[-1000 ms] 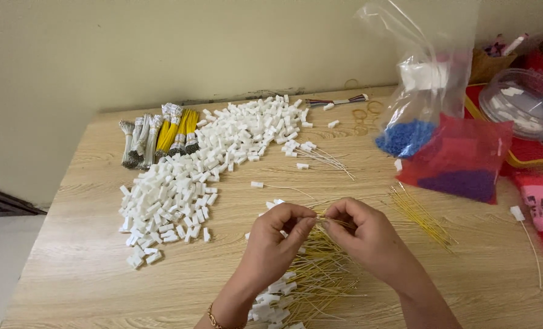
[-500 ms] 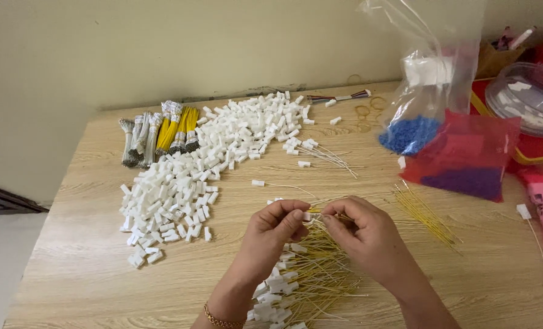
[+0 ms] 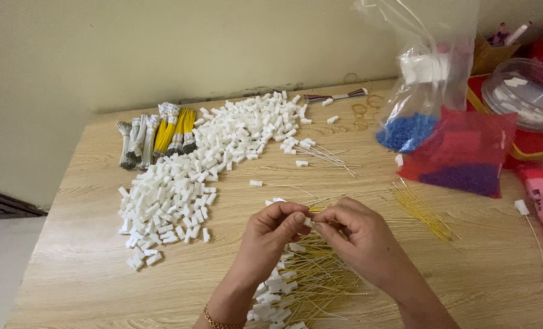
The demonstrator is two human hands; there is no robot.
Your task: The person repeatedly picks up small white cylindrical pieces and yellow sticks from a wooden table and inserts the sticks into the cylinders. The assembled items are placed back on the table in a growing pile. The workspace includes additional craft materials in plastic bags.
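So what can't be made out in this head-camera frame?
- Head view: the small white plastic connector pinched between left hand and right hand; fingers hide each grip.
- Finished yellow wired connectors: hidden by the wrists, cut by the bottom edge.
- Clear round plastic container: cut by the right edge, contents blurred.

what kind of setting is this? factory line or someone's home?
Likely a home or small-workshop piecework bench, not a factory line: a plain wooden table against a bare wall, a loose heap of white connector housings, bundled wires, and bags of beads.
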